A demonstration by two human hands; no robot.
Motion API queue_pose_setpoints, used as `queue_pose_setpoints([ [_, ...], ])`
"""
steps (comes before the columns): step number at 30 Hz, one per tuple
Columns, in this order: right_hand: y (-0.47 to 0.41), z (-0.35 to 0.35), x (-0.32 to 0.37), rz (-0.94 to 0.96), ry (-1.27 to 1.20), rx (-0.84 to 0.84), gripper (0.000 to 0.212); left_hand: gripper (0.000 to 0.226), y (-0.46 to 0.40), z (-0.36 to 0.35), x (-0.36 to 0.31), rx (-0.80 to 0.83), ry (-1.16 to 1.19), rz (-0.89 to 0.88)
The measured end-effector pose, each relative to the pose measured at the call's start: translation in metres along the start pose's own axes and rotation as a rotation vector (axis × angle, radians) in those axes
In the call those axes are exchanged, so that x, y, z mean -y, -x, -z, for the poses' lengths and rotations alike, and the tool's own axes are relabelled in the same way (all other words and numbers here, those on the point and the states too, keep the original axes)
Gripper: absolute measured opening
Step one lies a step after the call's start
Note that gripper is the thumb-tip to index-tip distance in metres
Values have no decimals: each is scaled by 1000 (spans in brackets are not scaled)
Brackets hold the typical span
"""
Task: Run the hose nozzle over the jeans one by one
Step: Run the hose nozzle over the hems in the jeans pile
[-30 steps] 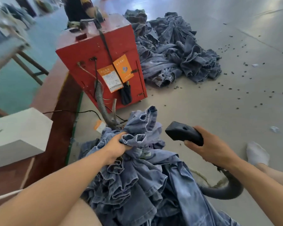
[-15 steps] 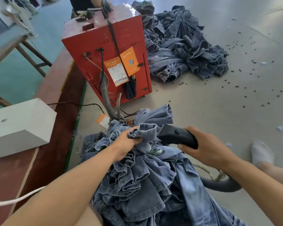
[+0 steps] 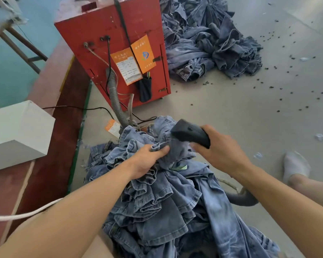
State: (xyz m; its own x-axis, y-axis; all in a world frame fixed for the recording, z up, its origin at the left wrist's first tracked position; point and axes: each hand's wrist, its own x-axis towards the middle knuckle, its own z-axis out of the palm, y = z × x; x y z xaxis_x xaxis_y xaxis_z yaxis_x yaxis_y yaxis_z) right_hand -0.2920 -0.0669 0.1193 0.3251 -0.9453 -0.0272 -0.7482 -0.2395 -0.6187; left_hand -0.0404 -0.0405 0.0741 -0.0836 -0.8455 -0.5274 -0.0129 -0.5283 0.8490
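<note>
Black hose nozzle (image 3: 189, 135) lies against crumpled blue jeans (image 3: 157, 202) heaped on floor.

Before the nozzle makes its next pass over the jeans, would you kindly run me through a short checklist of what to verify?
1. Right hand has a firm grip on the black plastic hose nozzle: ok.
2. Left hand holds a bunched fold of the blue denim jeans pile up to the nozzle: ok.
3. Nozzle mouth touching the cloth: cannot tell, the frame is blurred there.
4. Grey ribbed hose running free behind the right wrist, no kink visible: ok.
5. A single pair separated from the pile: not ok, many layers are bunched together.
</note>
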Motion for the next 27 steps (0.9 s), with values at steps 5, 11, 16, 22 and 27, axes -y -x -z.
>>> queue_pose_setpoints([
  [5, -6, 16, -20, -78, -130, -113, 25, 19, -9, -1, -1, -30, 108, 5],
  [11, 0, 2, -9, 21, -57, 145, 26, 32, -6, -10, -4, 66, -35, 28],
  [16, -2, -4, -8, -98, -55, -2, 27, 24, 0, -16, -8, 143, 61, 67],
  [22, 20, 11, -13, -28, -75, 116, 25, 28, -4, -27, -2, -158, -288, -90],
  [27, 10, 5, -7, -93, -15, 12, 28, 51, -6, -34, -1, -269, -593, -195],
])
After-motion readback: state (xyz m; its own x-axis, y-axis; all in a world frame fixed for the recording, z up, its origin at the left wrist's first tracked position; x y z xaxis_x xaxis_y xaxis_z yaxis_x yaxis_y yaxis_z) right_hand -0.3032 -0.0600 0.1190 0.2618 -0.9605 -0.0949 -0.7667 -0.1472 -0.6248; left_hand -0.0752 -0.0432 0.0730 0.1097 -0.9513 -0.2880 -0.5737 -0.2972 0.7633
